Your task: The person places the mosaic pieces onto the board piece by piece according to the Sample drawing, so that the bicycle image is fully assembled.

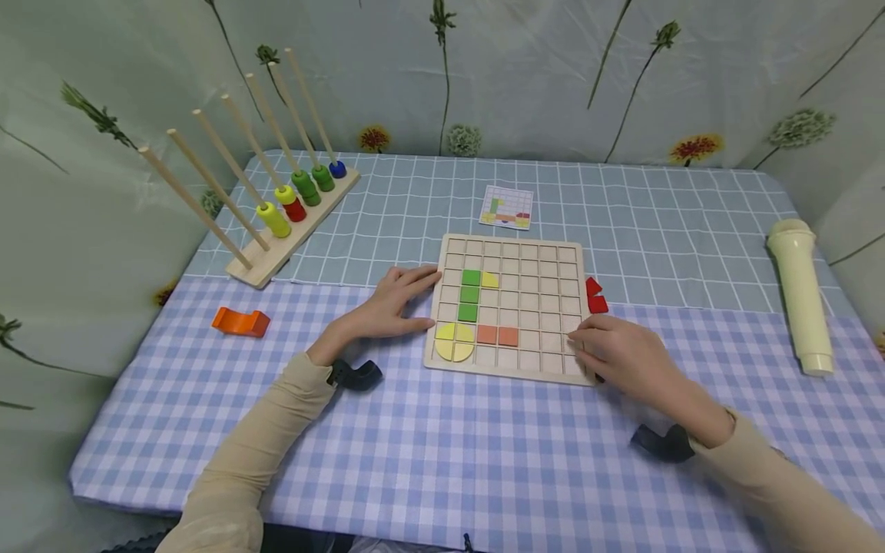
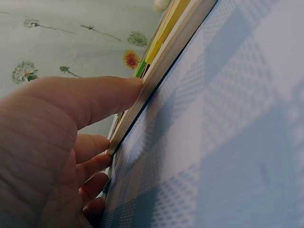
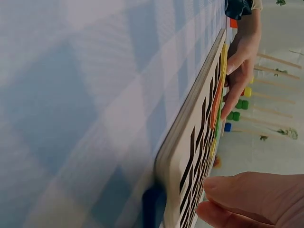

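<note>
A square wooden grid board (image 1: 539,307) lies on the cloth, with green squares (image 1: 469,295), a yellow piece (image 1: 490,279), yellow quarter-circles (image 1: 454,342) forming a disc and two orange squares (image 1: 498,336). My left hand (image 1: 397,303) rests spread at the board's left edge; in the left wrist view the thumb (image 2: 109,97) touches its side. Over the right edge reaches my right hand (image 1: 618,353), thumb and finger bent near the grid, no piece visible between them. Red pieces (image 1: 596,296) lie just right of the board. A dark blue piece (image 3: 153,204) sits by its near right corner.
A printed pattern card (image 1: 507,207) lies behind the board. Far left stands a peg rack (image 1: 276,250) with coloured beads, and nearer is an orange block (image 1: 240,322). A cream microphone-shaped object (image 1: 800,296) lies at the right.
</note>
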{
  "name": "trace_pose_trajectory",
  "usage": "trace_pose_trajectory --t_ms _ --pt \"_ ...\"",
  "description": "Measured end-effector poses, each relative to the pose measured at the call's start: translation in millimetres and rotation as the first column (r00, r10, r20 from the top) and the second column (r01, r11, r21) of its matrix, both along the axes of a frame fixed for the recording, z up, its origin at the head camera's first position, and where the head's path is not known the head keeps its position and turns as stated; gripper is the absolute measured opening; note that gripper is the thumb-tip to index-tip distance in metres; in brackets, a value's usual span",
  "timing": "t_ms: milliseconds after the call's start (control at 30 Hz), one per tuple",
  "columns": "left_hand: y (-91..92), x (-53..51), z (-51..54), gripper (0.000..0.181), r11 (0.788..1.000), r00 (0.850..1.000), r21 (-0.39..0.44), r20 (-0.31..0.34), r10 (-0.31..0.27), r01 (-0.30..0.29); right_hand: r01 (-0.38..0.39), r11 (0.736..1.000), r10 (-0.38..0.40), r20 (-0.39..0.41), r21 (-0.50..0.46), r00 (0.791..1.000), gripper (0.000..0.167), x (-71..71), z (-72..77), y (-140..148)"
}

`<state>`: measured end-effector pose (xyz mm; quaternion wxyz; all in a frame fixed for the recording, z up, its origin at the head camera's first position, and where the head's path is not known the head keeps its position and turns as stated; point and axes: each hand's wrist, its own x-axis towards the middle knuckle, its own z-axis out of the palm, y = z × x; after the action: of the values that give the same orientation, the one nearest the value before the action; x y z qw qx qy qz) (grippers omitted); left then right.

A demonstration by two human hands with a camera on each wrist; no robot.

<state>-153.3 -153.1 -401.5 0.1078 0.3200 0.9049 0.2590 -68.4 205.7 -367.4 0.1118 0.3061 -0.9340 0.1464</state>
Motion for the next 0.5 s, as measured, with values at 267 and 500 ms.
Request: trace_pose_trajectory --t_ms 267,500 --pt "-0.8 -0.7 -0.5 0.078 1.000 1.000 0.001 -0.026 -0.010 0.010 0.045 0.997 -0.047 0.042 0.060 0.998 0.018 12.3 4.3 20" --pt "-1.3 -1.9 -2.1 0.077 1.000 0.999 0.006 -0.030 -0.023 0.023 0.022 0.996 -0.026 0.054 0.084 0.998 0.018 17.5 3.6 35"
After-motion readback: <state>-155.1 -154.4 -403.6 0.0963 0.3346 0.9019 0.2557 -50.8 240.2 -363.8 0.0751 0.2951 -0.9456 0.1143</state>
